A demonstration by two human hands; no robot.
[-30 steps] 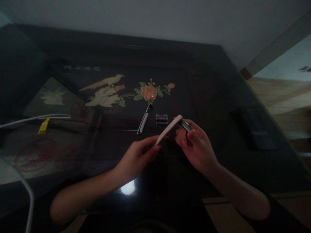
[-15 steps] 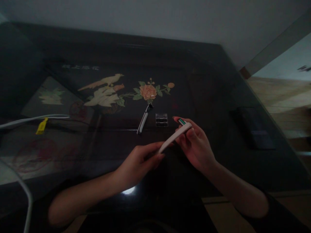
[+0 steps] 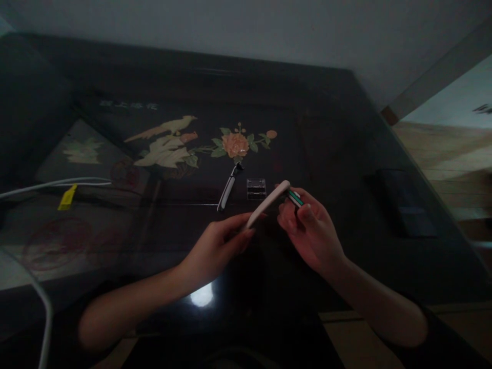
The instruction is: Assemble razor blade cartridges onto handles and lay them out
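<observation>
My left hand (image 3: 213,251) is closed around the lower end of a white razor handle (image 3: 269,202), which tilts up to the right. Between the thumb and fingers of my right hand (image 3: 315,230) is a razor blade cartridge (image 3: 295,198) with a green strip. The cartridge lies right at the handle's upper end; whether the two are joined I cannot tell. Beyond my hands a second razor handle (image 3: 227,192), grey and black, rests on the dark table. Beside it sits a small clear plastic blade case (image 3: 255,188).
The dark glossy table (image 3: 330,128) bears a bird and flower picture (image 3: 234,145). A dark phone (image 3: 409,202) lies at the right. White cable (image 3: 49,184) with a yellow tag (image 3: 68,198) runs in from the left. A wall rises behind the table.
The handle's upper end has moved left and away from me, and has come off my right fingers. The cartridge has turned, so its green strip now shows beside my right thumb.
</observation>
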